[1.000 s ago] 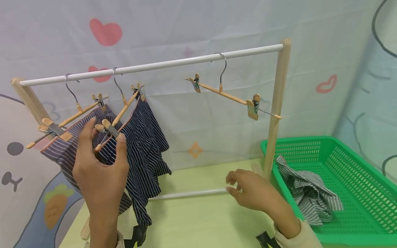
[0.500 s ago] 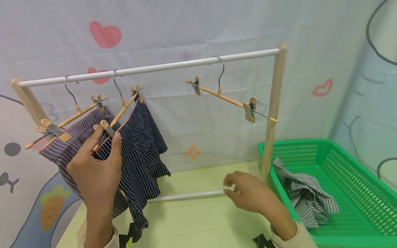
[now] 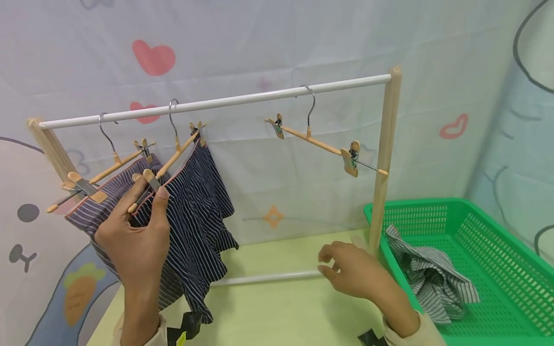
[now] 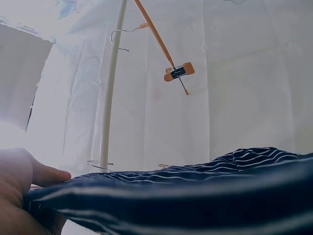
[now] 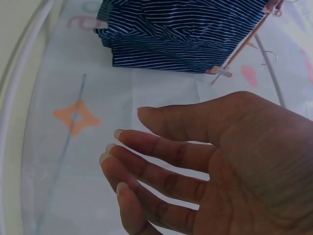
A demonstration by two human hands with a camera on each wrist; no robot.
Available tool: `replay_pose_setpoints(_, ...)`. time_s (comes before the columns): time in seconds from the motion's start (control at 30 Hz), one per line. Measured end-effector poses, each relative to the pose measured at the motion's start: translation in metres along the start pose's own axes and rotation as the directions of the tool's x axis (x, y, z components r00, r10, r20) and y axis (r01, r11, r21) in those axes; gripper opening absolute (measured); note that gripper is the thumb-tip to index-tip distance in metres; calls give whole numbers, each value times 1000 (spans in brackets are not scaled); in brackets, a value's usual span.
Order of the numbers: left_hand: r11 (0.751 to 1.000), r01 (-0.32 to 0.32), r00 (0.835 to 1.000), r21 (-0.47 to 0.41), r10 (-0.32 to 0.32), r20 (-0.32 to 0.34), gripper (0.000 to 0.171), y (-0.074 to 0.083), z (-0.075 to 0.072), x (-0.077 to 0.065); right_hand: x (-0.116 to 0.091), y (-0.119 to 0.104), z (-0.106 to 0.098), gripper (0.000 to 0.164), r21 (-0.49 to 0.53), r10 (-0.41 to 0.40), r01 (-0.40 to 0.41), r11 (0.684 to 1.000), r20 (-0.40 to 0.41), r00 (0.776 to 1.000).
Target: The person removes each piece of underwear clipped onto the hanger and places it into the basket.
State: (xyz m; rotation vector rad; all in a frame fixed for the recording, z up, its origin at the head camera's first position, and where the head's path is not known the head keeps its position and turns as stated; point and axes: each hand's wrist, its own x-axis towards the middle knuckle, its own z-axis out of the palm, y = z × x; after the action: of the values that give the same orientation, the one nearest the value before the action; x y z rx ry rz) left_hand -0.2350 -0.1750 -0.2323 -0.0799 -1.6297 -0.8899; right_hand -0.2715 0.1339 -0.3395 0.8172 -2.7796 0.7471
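Dark navy striped pants (image 3: 190,187) with an orange-edged waistband hang from the second clip hanger (image 3: 176,156) on the rack. My left hand (image 3: 136,240) pinches the near clip (image 3: 152,181) at the waistband corner, thumb in front and index finger at the far side. In the left wrist view, the left thumb and fingers (image 4: 34,169) lie on both sides of the striped cloth. My right hand (image 3: 352,266) holds nothing; its fingers are loosely bent above the table, close to the lower white bar (image 3: 272,277).
Purplish striped pants (image 3: 99,211) hang on the leftmost hanger. A bare clip hanger (image 3: 322,142) hangs at the right of the white rail (image 3: 242,99). Right of the rack's wooden post (image 3: 383,158) stands a green basket (image 3: 497,240) holding a crumpled grey striped garment (image 3: 433,274).
My left index finger has come down and closed in toward the thumb at the near clip. The right hand stays almost still. The view has shifted slightly.
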Motion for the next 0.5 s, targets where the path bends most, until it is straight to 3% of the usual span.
replay_pose_setpoints(0.17,998,10,999,-65,-12,-34,33,7,0,3,1,1,1,6,-23,-25,24,999,-28,999)
replay_pose_setpoints(0.5,981,-76,996,-176,68,-52,34,-8,-3,5,-1,4,0,6,-7,-22,22,1000,-27,999)
